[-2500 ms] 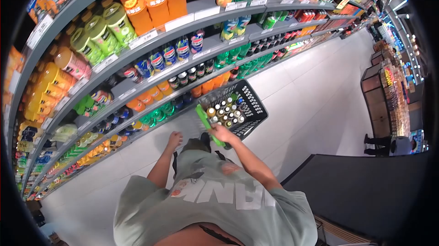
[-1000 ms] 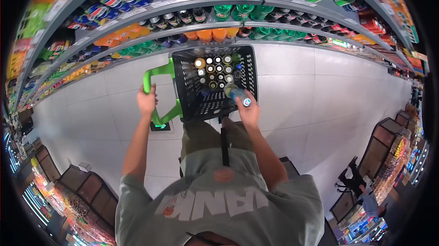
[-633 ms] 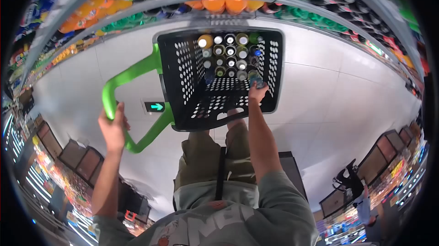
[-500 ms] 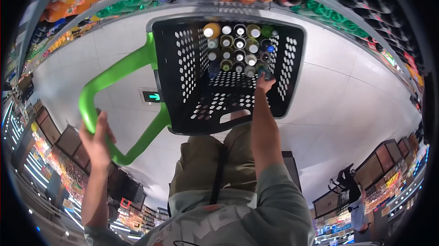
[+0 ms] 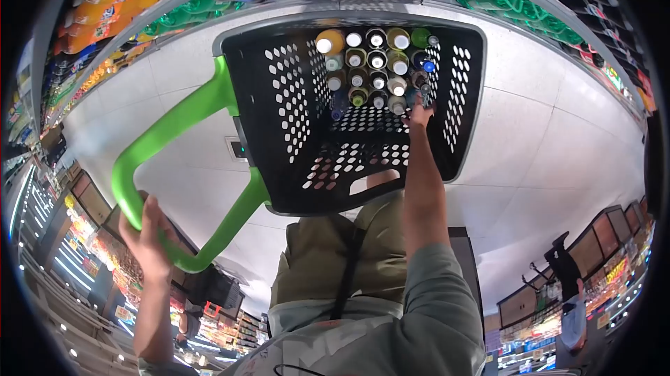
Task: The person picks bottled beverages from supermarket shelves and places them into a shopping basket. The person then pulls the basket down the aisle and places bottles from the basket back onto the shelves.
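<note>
While gripping green handle (image 5: 126, 179) in left hand (image 5: 148, 238), seems to be settling bottle (image 5: 412, 97) into basket (image 5: 286, 191) with right hand (image 5: 419, 117), clasped or loose, can't tell, and needs gentle release.

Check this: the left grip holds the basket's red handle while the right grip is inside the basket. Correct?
The colour is wrong: the head view shows a green handle, with the left grip holding it and the right grip inside the basket.

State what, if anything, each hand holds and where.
Left hand: the green handle, by its outer bar. Right hand: at the bottles in the basket; any hold cannot be told.
</note>
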A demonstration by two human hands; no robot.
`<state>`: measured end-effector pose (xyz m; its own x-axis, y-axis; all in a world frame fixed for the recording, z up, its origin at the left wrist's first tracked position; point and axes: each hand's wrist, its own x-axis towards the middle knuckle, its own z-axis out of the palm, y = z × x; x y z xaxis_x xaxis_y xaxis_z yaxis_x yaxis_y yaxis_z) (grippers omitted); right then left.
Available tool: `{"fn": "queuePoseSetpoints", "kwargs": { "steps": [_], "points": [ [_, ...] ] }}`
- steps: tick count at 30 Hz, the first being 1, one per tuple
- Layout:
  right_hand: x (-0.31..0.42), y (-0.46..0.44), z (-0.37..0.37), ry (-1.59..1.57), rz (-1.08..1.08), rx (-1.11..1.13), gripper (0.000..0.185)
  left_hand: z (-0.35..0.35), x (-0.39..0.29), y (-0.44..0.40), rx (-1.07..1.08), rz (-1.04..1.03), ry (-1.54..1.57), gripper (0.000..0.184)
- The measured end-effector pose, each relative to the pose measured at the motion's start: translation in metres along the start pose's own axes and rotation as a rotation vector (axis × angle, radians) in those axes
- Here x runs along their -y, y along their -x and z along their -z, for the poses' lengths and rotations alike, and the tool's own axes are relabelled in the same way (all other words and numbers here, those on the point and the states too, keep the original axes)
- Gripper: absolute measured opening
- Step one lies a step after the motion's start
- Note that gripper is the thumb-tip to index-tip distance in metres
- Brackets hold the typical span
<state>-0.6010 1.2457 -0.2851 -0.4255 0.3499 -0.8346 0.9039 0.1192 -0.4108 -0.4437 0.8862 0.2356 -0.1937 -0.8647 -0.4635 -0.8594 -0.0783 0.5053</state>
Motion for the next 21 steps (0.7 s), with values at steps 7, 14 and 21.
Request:
{"fn": "queuePoseSetpoints", "kwargs": {
  "steps": [7, 14, 21],
  "points": [
    [0.038, 0.137, 0.066, 0.003, 0.047, 0.21, 0.046, 0.001, 0.0, -0.001, 0.098, -0.108, 0.105, 0.02],
    [-0.002, 0.31, 0.189, 0.375, 0.387, 0.263, 0.035, 0.007, 0.003, -0.002, 0.165, -0.192, 0.16, 0.024],
    [-0.026, 0.37, 0.206, 0.516, 0.715, 0.09, 0.04, -0.014, 0.036, -0.036, 0.186, -0.273, 0.15, 0.024]
  ]
}}
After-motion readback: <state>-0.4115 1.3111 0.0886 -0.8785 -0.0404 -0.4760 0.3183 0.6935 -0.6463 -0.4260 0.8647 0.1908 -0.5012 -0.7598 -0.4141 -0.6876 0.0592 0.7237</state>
